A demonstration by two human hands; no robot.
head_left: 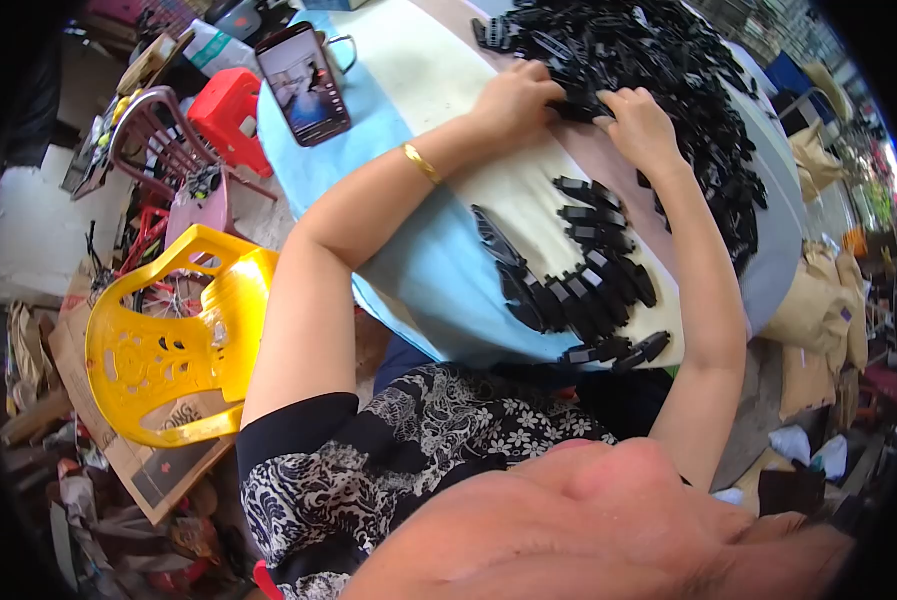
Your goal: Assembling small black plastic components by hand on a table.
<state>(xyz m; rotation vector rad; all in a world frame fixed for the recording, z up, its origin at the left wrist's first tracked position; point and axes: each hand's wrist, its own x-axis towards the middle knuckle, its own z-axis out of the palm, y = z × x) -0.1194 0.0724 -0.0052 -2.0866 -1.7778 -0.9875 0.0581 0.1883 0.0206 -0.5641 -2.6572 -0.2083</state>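
Note:
A large heap of small black plastic clip-like parts [668,90] covers the far right of the cloth-covered table [423,60]. At the heap's near left edge, my left hand [520,102] has its fingers curled round a black part, which they partly hide. Close by on the right, my right hand [640,128] pinches at the same spot, thumb and forefinger closed on a black part. Nearer to me lies a curved row of black parts [598,280], set side by side, some with lighter grey faces. A black strip-like bundle [498,255] lies at the row's left.
A phone [303,85] with its screen lit leans against a mug [343,52] at the table's far left. A yellow plastic chair [183,340], a red stool [230,120] and a pink chair [193,205] stand left of the table. Brown sacks [818,310] stand at right.

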